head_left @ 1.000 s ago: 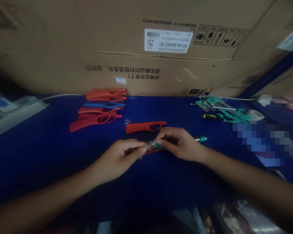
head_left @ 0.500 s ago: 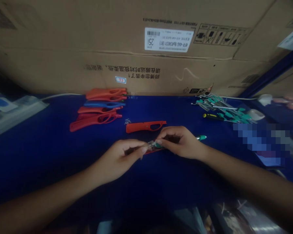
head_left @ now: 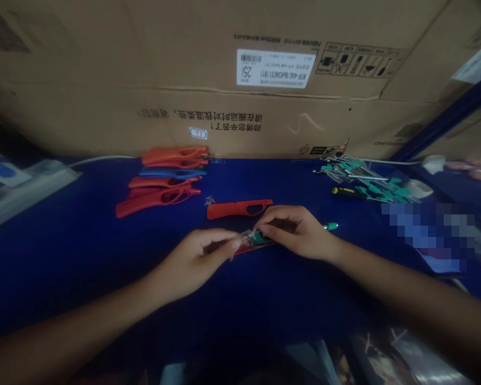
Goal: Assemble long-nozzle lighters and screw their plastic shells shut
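Between my two hands lies a red lighter shell half [head_left: 245,251] with a lighter's inner assembly in it, a clear part and a green piece [head_left: 258,239]. My left hand [head_left: 198,262] is closed, thumb and fingers pinching the clear end. Closed as well, my right hand [head_left: 299,232] grips the assembly near the green piece and covers the part behind. A green tip [head_left: 332,226] sticks out to its right. Just beyond my hands rests another red shell half [head_left: 226,209] with a trigger opening. Small screws [head_left: 210,201] lie by its left end.
Several red and orange shells [head_left: 160,200] and a blue shell [head_left: 170,173] lie at the back left. A heap of green-and-metal lighter assemblies [head_left: 369,176] sits back right, beside a yellow-black screwdriver [head_left: 344,191]. A large cardboard box [head_left: 144,64] stands behind the blue table [head_left: 84,256].
My right fingers have shifted slightly, and more of the green piece shows between my hands. My left hand keeps its pinch in nearly the same place.
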